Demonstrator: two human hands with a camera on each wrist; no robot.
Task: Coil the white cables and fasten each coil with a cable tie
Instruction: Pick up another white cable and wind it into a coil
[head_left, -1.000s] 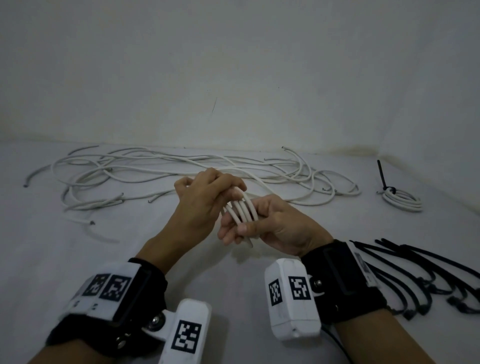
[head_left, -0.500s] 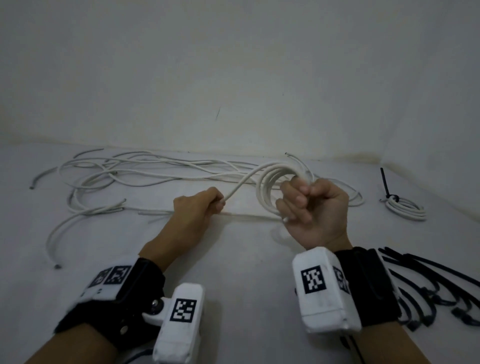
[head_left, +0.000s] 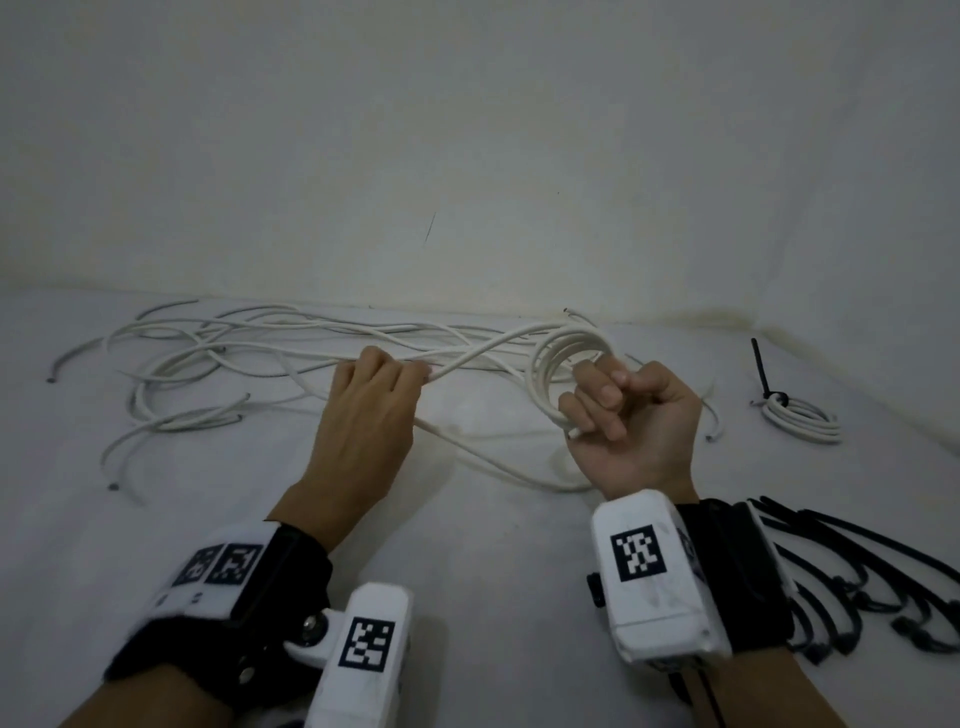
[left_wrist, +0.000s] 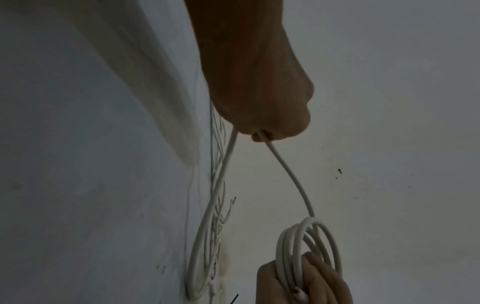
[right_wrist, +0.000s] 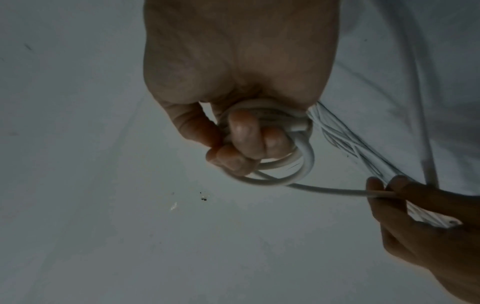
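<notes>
Head view shows two bare hands raised over a pale worktop (head_left: 493, 545). Palm up, the right hand (head_left: 631, 426) has its fingers curled round a small coil (head_left: 563, 364) of white cable, several loops standing upright above the fist. From the coil one strand (head_left: 467, 361) runs left to the left hand (head_left: 366, 415), which pinches it between thumb and fingertips, then trails down onto the worktop in a loose curve. Behind the hands, a tangle of loose white cables (head_left: 234, 358) spreads along the foot of the wall. Far right lies a finished coil (head_left: 802, 418), bound with a black tie (head_left: 763, 376) whose tail sticks up. Near the right wrist, a bunch of black cable ties (head_left: 883, 582) lies fanned out.
</notes>
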